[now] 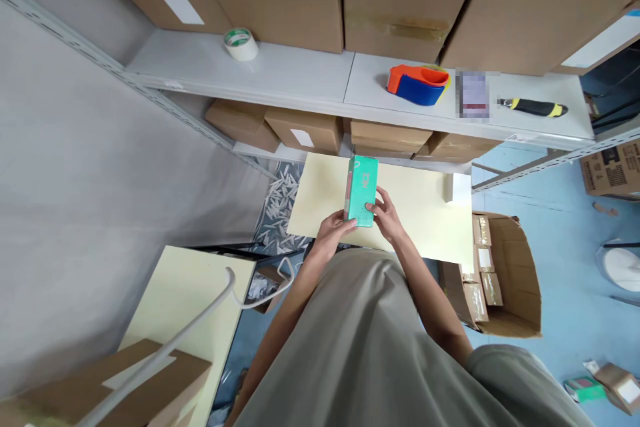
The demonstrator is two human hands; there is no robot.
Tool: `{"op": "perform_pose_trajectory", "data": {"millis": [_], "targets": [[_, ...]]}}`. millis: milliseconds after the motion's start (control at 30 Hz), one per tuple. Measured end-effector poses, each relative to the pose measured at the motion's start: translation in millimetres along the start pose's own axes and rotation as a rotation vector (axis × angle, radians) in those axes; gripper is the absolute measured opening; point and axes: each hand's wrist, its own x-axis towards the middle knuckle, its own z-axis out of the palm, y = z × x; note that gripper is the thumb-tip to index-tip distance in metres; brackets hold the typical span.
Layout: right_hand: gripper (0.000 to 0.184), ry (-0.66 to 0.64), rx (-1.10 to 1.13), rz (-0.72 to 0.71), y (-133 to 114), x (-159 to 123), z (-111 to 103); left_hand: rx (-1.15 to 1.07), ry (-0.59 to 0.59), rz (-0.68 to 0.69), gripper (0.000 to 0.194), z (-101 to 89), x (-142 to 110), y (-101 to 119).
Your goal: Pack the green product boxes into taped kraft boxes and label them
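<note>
Between my two hands, over the pale yellow table [425, 220], is a green box [363, 187] with white print on its face. My left hand [331, 233] grips its lower left corner, thumb along the bottom edge. On the right side, my right hand [386, 217] holds the box with the thumb on its front face and the fingers along its edge. The box's underside and far side are hidden. A small white box [459, 188] stands at the table's right end.
On the grey shelf [300, 73] are a tape roll [241, 45], an orange and blue tape dispenser [419, 84] and a black and yellow utility knife [534, 107]. An open carton [520, 280] with small boxes stands right of the table. A side table [200, 293] is at left.
</note>
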Motion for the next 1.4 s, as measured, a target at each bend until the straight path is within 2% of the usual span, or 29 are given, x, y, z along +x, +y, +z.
{"op": "perform_pose_trajectory", "data": {"millis": [133,200,267,333,400,600,767,867,967,1067,1200,1267,1400], "targets": [[0.079,-0.007,-0.223,-0.099,-3.9,11.6,6.8,0.075,0.200,0.106,0.062,1.9,-0.3,-6.7],[0.093,0.035,-0.308,-0.125,-5.3,17.1,15.0,0.132,0.308,0.165,0.064,3.9,-1.5,-9.0],[0.106,0.076,-0.370,-0.141,-5.0,21.8,24.1,0.175,0.363,0.233,0.069,7.3,-4.3,-9.3],[0.109,0.115,-0.395,-0.176,-3.3,25.5,30.7,0.191,0.357,0.298,0.074,10.1,-8.3,-6.9],[0.103,0.129,-0.353,-0.197,-1.3,27.6,32.8,0.165,0.319,0.305,0.076,9.5,-12.2,-2.5],[0.099,0.102,-0.183,-0.174,1.0,22.8,21.2,-0.171,0.111,-0.024,0.072,-4.7,-13.4,4.4],[0.093,0.052,-0.186,-0.163,-0.8,20.0,14.0,-0.165,0.061,-0.021,0.058,-0.6,-7.2,3.3],[0.089,0.073,-0.216,-0.168,-5.5,20.0,14.2,-0.120,0.106,0.029,0.060,3.9,-2.6,2.0],[0.093,0.176,-0.257,-0.184,-11.3,16.9,20.9,-0.005,0.249,0.121,0.067,6.0,2.1,-1.8],[0.094,0.211,-0.320,-0.206,-14.0,12.9,31.5,0.148,0.353,0.249,0.071,8.6,2.6,-5.1],[0.086,0.257,-0.373,-0.248,-9.1,15.9,36.7,0.218,0.318,0.349,0.077,13.3,-4.1,-3.5],[0.082,0.277,-0.325,-0.249,-5.0,20.2,32.5,0.199,0.269,0.312,0.074,13.2,-7.3,-1.0],[0.076,0.234,-0.190,-0.187,-1.0,23.5,20.1,-0.033,0.186,0.087,0.062,6.8,-8.6,1.6]]}}
